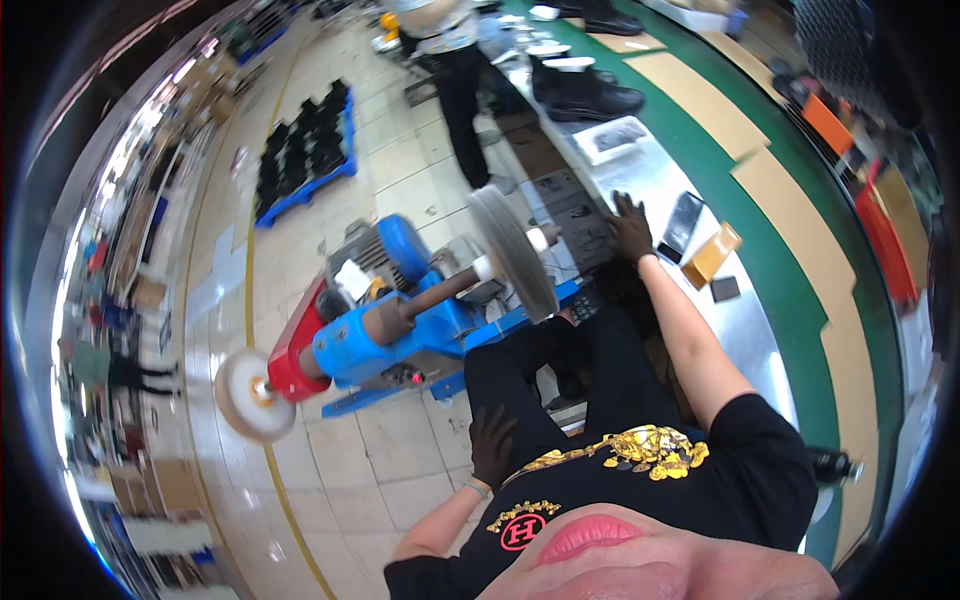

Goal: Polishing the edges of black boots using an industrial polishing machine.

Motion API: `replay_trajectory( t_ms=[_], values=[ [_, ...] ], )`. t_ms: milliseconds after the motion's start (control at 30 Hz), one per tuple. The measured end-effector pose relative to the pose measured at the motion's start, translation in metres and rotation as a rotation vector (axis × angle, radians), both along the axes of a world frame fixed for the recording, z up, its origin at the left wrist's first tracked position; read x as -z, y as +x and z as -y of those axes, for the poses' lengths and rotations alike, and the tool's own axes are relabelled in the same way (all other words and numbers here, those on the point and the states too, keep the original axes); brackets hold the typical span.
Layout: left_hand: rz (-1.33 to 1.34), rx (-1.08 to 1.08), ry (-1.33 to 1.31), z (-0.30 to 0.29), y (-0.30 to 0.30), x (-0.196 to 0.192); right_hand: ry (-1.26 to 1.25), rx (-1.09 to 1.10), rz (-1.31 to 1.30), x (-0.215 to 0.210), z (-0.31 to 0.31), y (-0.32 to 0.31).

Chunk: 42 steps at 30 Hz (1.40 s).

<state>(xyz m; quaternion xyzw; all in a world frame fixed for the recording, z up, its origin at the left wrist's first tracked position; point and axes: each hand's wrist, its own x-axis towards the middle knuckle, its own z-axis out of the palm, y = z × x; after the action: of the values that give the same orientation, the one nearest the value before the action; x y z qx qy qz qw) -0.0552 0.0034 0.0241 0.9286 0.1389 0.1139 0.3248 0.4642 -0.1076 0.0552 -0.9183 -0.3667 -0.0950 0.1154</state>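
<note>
My left hand [492, 446], in a dark glove, lies on my left thigh with its fingers stretched out and nothing in it. On the near-left edge of the metal table [752, 318] rests my right hand [630, 228], also gloved, fingers apart and holding nothing. Just right of it lies a black phone [682, 226]. A tan-brown block [713, 254] and a small dark square piece [725, 289] sit beside the phone. In front of my knees stands a blue and red polishing machine [360, 340], with a grey wheel [512, 252] on its right end and a white wheel [254, 395] on its left.
Farther up the table are a white tray [612, 139] and black shoes [580, 92]. A green surface [800, 290] with cardboard sheets [695, 100] runs along the right. Ahead, a person [455, 90] stands near the table. A blue pallet [310, 190] of black items is on the floor.
</note>
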Motion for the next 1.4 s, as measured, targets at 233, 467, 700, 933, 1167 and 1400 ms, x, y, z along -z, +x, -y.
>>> replay_trajectory(
  t_ms=[233,467,700,933,1167,1400],
  values=[
    [0.059,-0.001,-0.015,-0.018,0.000,0.010,0.098,-0.085,0.035,0.037,0.020,0.039],
    [0.036,-0.017,-0.024,-0.002,-0.011,0.015,-0.101,-0.077,0.110,0.028,0.008,0.020],
    [0.045,-0.015,-0.014,-0.005,-0.005,0.024,-0.165,-0.044,0.129,0.011,0.009,0.015],
    [0.091,-0.015,-0.013,-0.004,-0.006,0.025,-0.159,-0.050,0.147,0.015,0.008,0.020],
    [0.046,0.002,0.015,-0.005,-0.008,0.020,-0.107,-0.025,0.083,0.018,0.007,0.020],
    [0.060,-0.002,-0.016,-0.004,-0.008,0.018,-0.141,-0.033,0.122,0.016,0.006,0.019]
  ],
)
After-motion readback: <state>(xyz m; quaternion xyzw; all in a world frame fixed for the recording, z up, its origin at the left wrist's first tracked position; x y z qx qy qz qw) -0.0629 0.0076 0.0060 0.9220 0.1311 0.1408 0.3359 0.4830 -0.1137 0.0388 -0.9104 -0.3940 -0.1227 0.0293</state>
